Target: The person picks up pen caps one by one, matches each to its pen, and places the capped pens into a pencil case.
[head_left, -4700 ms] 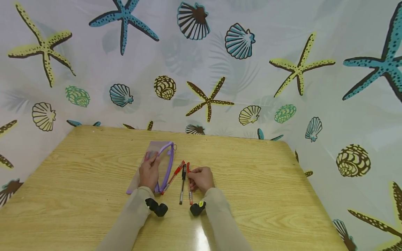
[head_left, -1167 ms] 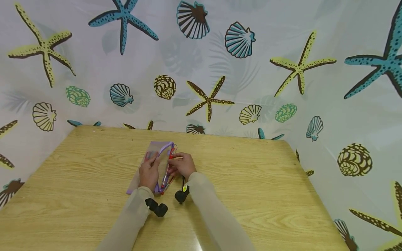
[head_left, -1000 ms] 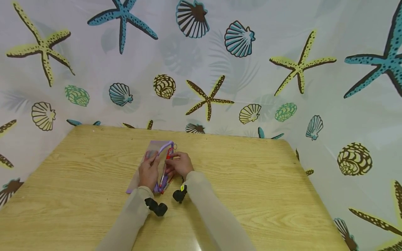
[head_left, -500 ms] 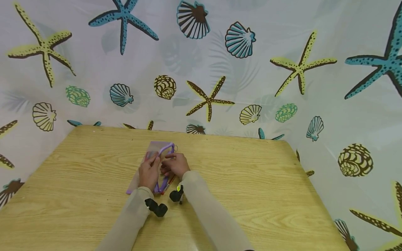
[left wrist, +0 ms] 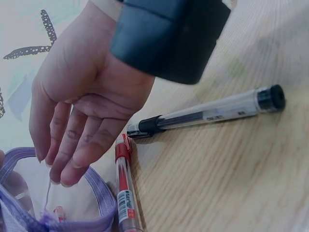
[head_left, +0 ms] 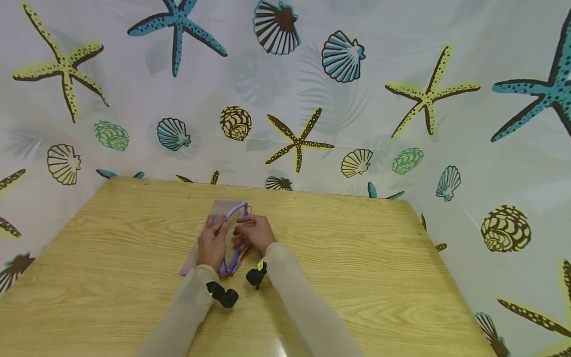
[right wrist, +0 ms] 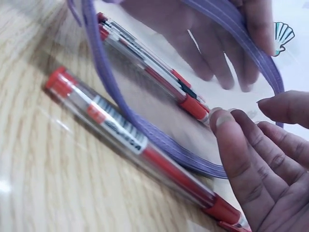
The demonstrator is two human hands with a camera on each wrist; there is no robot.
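My left hand (head_left: 211, 245) pinches the edge of a clear zip pouch (head_left: 189, 263) with purple trim and keeps its mouth spread. Red-capped gel pens (right wrist: 149, 70) lie inside it in the right wrist view. At the pouch's mouth is my right hand (head_left: 255, 232), fingers loosely bent and holding nothing; its palm also shows in the left wrist view. Outside, along the purple zip, lies a red gel pen (right wrist: 145, 147). A black gel pen (left wrist: 207, 113) rests on the table beside it; in the head view the right hand and wrist mostly hide it.
The wooden table (head_left: 379, 263) stretches out on both sides of the hands. Behind it hangs a pale curtain (head_left: 357, 114) printed with starfish and shells. Each wrist carries a black camera, the right wrist camera (head_left: 255, 275) being close above the black pen.
Earlier my right hand pinched a second red pen on the table, then carried it left into the pouch and let go. Since then the hand has drawn back slightly right. The left hand stays put.
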